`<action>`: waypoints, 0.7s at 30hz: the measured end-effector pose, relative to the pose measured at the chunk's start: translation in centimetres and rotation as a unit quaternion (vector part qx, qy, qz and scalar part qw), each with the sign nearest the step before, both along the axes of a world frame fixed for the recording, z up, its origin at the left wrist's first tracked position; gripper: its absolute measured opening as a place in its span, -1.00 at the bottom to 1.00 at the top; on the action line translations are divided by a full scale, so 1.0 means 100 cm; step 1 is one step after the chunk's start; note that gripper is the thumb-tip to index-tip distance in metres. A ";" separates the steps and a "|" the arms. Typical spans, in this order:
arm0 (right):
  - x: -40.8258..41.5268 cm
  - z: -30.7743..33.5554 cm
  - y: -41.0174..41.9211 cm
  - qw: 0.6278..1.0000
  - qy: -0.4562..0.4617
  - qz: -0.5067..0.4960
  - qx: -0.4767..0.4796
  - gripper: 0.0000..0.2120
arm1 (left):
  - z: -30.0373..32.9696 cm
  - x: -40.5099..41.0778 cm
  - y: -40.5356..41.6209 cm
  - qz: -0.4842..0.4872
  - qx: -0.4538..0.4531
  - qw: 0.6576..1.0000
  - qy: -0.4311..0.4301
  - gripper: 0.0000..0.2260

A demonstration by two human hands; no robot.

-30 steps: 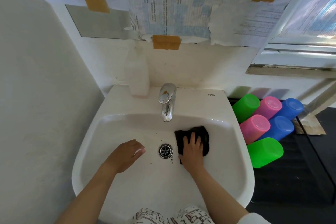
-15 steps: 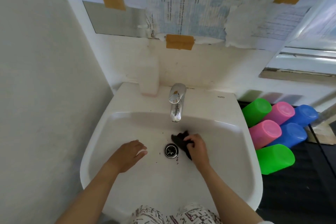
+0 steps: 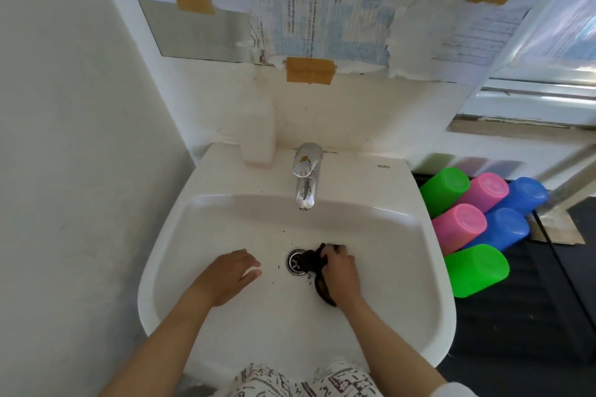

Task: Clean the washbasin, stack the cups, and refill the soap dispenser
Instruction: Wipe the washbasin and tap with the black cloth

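Here the black cloth lies bunched over the drain at the washbasin's centre, gripped by the right hand. Left hand rests flat, fingers relaxed. Cups lie at right.

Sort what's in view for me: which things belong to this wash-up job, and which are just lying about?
Job:
washbasin
black cloth, bunched in the right hand at the drain
left hand, resting flat in the bowl
six cups lying on their sides
soap dispenser

Lying about:
tap
taped papers
mirror
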State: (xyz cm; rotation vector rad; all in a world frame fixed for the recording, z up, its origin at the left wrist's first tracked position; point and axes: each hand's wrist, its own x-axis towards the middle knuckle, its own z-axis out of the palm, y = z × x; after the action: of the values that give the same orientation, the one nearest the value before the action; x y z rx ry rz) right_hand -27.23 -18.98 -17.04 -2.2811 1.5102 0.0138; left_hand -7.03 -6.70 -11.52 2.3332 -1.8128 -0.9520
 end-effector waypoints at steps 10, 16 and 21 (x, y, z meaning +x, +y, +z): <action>-0.049 0.019 -0.016 0.986 0.062 0.006 -0.154 -0.48 | -0.009 -0.009 0.006 -0.015 0.006 1.000 -0.007 -0.53; -0.019 0.004 0.021 0.995 0.040 0.069 0.055 -0.57 | -0.003 -0.013 0.007 -0.028 -0.009 1.000 -0.002 -0.41; -0.045 0.029 -0.005 0.984 0.042 -0.045 -0.166 -0.55 | -0.001 -0.010 0.012 -0.027 -0.020 0.999 -0.008 -0.48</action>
State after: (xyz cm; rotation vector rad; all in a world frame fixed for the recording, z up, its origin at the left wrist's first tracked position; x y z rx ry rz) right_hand -31.76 -19.43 -14.17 -2.4891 1.7710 -0.1827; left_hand -8.04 -5.46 -11.65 2.2872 -1.8918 -0.8976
